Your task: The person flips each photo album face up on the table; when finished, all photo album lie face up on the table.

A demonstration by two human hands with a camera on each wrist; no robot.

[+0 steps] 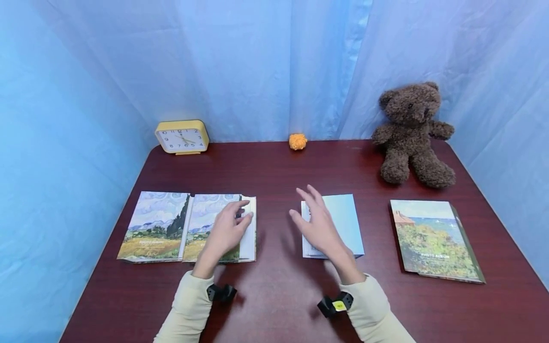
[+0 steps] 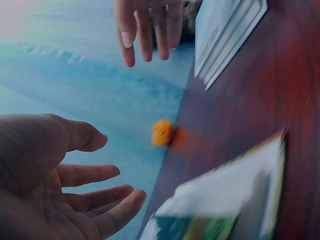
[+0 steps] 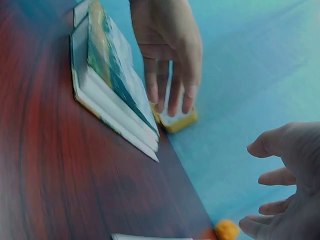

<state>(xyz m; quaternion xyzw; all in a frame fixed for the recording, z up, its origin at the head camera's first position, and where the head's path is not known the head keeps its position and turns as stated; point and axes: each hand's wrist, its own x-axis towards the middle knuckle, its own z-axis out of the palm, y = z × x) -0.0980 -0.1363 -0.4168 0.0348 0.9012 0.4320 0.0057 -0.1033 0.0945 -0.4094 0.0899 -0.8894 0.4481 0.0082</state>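
Across open tabletop [image 1: 274, 281] between 2 book edges [image 1: 249, 238] [image 1: 306, 240], left hand [image 1: 228, 228] faces right hand [image 1: 319, 227].

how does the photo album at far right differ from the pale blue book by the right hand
The photo album shows a painted landscape; the blue book has a plain pale top.
The photo album carries a large printed title; the blue book shows only small dark print near its left edge.
The photo album lies uncovered, while the right hand partly hides the blue book.
Both lie on the table.
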